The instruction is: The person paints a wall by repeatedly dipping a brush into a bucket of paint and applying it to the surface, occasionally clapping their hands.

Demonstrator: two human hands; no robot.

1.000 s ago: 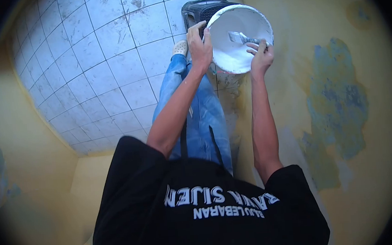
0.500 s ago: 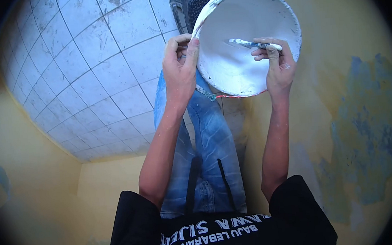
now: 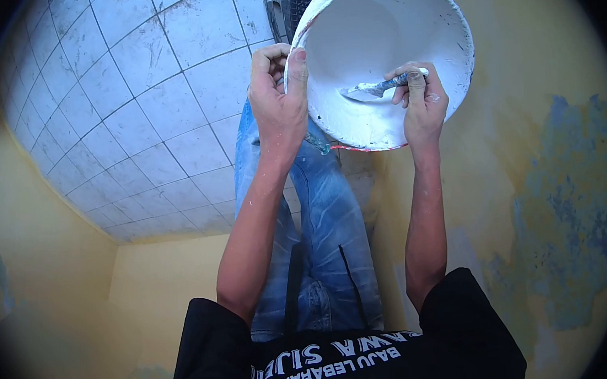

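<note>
A large white bucket (image 3: 422, 27) is tilted with its mouth toward me, its inside and rim coated in white paint. My left hand (image 3: 278, 92) grips the bucket's left rim, thumb on the inner side and fingers around the outside. Inside the mouth, my right hand (image 3: 423, 102) holds a paintbrush (image 3: 388, 83) by its handle. The paint-covered brush head points left, close to the bucket's inner wall. A red edge and a bluish-green bit of the handle (image 3: 318, 143) show under the bucket.
Behind the bucket stands a black plastic stool (image 3: 282, 9) on the smudged white tile floor (image 3: 162, 115). Close on the right rises a yellow wall (image 3: 489, 196) with a blue-grey peeled patch (image 3: 569, 218). My legs in jeans (image 3: 327, 216) are below the bucket.
The paintbrush has swung lower and to the left inside the bucket, with its head now turned downward. The bucket has shifted slightly up, and my left hand stays on its rim.
</note>
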